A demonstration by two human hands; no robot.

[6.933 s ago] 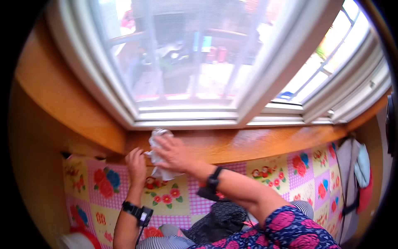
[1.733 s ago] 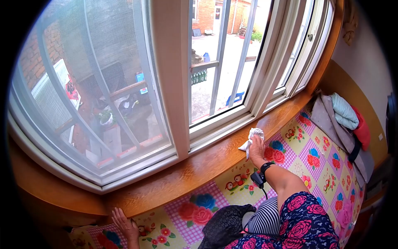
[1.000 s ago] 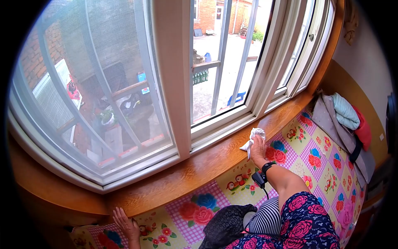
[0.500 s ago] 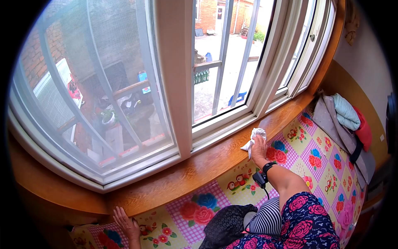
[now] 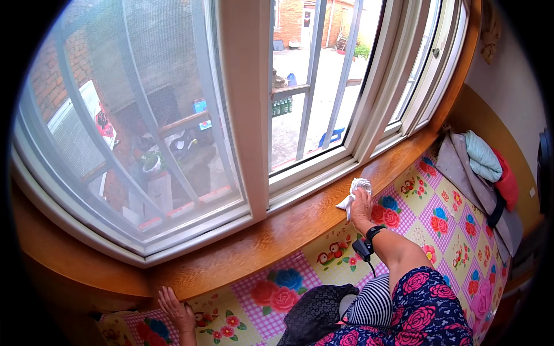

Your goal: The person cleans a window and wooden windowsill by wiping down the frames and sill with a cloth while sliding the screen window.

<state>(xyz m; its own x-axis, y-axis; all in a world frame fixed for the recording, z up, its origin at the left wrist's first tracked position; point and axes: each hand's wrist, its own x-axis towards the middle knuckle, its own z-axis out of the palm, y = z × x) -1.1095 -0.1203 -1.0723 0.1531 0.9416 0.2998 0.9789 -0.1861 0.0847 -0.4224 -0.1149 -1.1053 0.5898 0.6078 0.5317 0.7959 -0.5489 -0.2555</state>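
Observation:
A crumpled white cloth (image 5: 356,190) lies on the brown wooden windowsill (image 5: 283,230), toward its right part. My right hand (image 5: 362,206) is closed on it near the sill's front edge; some of the fingers are hidden behind the cloth and hand. At the lower left, my left hand (image 5: 175,310) rests with fingers stretched out at the sill's front edge, over the flowered cover (image 5: 288,282). It holds nothing.
Above the sill stands a white-framed window (image 5: 245,115) with bars outside and a courtyard beyond. Folded bedding (image 5: 482,158) is piled at the right end. A dark lacy cloth (image 5: 317,314) lies near my body. A cabled device (image 5: 363,249) is strapped at my right wrist.

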